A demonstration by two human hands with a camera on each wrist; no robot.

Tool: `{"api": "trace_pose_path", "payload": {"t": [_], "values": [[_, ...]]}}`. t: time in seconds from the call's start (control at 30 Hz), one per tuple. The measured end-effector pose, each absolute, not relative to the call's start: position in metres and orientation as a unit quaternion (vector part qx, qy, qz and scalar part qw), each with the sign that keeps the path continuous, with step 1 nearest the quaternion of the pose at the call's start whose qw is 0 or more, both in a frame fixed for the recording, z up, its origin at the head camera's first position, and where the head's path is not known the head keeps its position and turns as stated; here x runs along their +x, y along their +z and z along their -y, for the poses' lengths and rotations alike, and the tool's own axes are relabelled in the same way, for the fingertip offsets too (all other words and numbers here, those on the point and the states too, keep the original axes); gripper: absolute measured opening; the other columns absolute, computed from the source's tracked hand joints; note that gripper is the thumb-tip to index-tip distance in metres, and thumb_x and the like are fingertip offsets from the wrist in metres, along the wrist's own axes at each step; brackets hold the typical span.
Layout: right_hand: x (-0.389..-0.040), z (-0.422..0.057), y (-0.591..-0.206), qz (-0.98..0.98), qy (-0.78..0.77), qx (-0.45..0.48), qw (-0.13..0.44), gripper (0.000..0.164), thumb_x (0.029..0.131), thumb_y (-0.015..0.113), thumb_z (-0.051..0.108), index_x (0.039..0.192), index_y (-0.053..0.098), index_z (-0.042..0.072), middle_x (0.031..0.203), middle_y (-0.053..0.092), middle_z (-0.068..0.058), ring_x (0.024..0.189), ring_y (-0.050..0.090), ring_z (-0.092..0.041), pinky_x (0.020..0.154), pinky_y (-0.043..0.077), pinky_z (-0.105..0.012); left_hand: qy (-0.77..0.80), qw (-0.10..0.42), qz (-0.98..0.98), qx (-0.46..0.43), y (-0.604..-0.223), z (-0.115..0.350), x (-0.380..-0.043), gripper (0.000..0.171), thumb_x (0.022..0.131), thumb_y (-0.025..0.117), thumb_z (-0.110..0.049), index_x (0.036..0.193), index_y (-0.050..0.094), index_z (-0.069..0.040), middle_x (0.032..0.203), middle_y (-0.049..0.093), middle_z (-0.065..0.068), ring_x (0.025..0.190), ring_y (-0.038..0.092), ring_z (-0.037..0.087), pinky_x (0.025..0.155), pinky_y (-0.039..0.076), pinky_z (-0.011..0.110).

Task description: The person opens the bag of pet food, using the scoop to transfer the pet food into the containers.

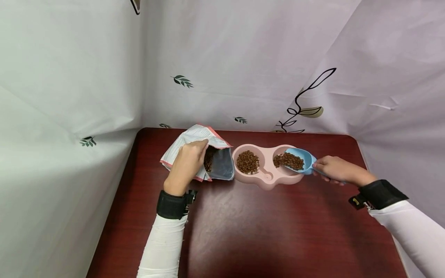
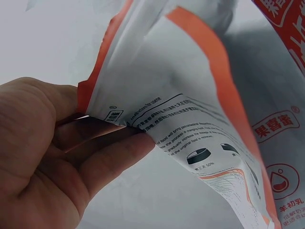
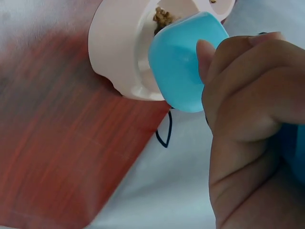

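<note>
Smooth plastic scoop [image 3: 183, 64], glossy table [image 1: 271, 227]

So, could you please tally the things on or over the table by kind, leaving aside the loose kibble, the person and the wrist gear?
Bag: 1
Pink double bowl: 1
Blue scoop: 1
Total: 3

We find white, creased sheeting [image 1: 236, 50] behind and at both sides of a dark red-brown table [image 1: 278, 227] with rounded far corners. We note printed leaf sprigs [image 1: 182, 81], a black-outlined plant [image 1: 299, 111] and pale glare [image 1: 215, 224] across the wood.
</note>
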State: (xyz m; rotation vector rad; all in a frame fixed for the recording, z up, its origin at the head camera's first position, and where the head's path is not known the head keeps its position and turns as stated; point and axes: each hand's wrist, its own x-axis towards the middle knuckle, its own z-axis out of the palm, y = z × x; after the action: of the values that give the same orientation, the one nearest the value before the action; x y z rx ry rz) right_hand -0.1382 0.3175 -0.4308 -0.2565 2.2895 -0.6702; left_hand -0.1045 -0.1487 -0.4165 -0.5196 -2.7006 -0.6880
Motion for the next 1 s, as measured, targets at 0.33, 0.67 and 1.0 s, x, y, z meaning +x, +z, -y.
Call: {"api": "trace_pose_path", "payload": {"t": [0.33, 0.67, 1.0], "values": [[-0.141, -0.306, -0.421, -0.932, -0.148, -0.185, 0.274, 0.023, 0.106, 0.051, 0.019, 0.096, 0.065, 0.003, 0.064, 0.050, 0.001, 0.055, 0.050, -0.014, 0.052, 0.045, -0.032, -0.240, 0.152, 0.942, -0.178, -0.417, 0.149, -0.105, 0.023, 0.105, 0.059, -0.008, 0.120, 0.073, 0.003, 0.114, 0.076, 0.019, 0.107, 0.074, 0.031, 0.088, 0.061, 0.044], [-0.138, -0.302, -0.422, -0.945, -0.111, -0.208, 0.228, 0.022, 0.105, 0.052, 0.015, 0.089, 0.063, 0.005, 0.069, 0.047, 0.001, 0.063, 0.046, -0.015, 0.059, 0.041, -0.032, -0.239, 0.153, 0.942, -0.181, -0.418, 0.148, -0.106, 0.024, 0.104, 0.061, -0.009, 0.120, 0.073, 0.004, 0.115, 0.076, 0.018, 0.106, 0.074, 0.031, 0.088, 0.061, 0.044], [-0.139, -0.318, -0.404, -0.951, -0.181, -0.156, 0.195, 0.031, 0.112, 0.044, 0.027, 0.095, 0.062, 0.009, 0.063, 0.052, 0.002, 0.055, 0.049, -0.015, 0.055, 0.041, -0.031, -0.237, 0.148, 0.944, -0.177, -0.418, 0.148, -0.107, 0.025, 0.105, 0.060, -0.010, 0.121, 0.073, 0.004, 0.115, 0.076, 0.019, 0.106, 0.074, 0.032, 0.088, 0.061, 0.044]]}}
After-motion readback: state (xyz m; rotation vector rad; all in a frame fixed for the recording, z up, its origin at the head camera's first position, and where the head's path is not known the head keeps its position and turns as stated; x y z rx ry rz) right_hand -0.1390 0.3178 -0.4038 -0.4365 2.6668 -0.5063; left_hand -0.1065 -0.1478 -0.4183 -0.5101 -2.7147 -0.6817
